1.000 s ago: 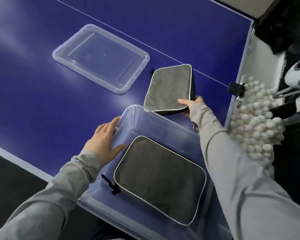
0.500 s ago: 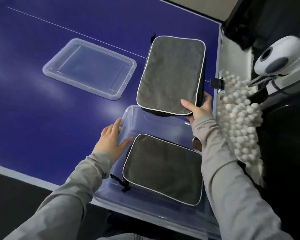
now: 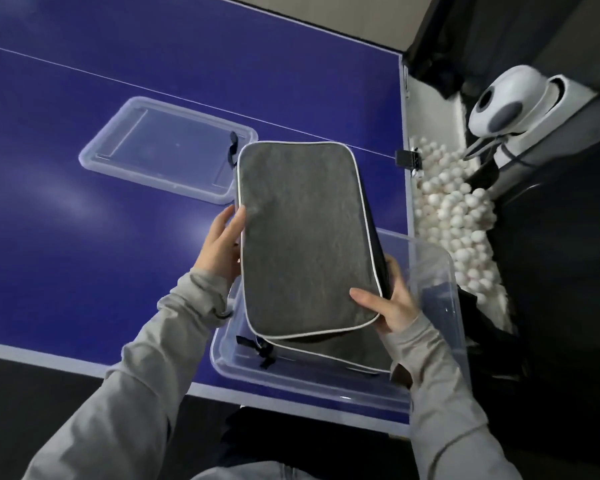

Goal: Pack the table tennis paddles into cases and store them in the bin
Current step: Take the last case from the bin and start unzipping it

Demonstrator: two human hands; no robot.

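Note:
A grey paddle case [image 3: 305, 233] with white piping hangs tilted above the clear plastic bin [image 3: 440, 306] at the table's near right corner. My right hand [image 3: 390, 303] grips its near right corner, thumb on top. My left hand [image 3: 222, 244] holds its left edge, fingers against the side. A second grey case [image 3: 343, 351] lies flat in the bin underneath, mostly covered, with its black zipper pull [image 3: 265, 355] showing at the near left.
The bin's clear lid [image 3: 146, 150] lies on the blue table [image 3: 84, 254] to the far left. Off the right edge sit a pile of white balls [image 3: 458, 216] and a white ball machine [image 3: 506, 105]. A black clamp [image 3: 407, 159] grips the table edge.
The second case has come off the table and moved toward me over the bin. My left hand left the bin rim and took the case's left edge.

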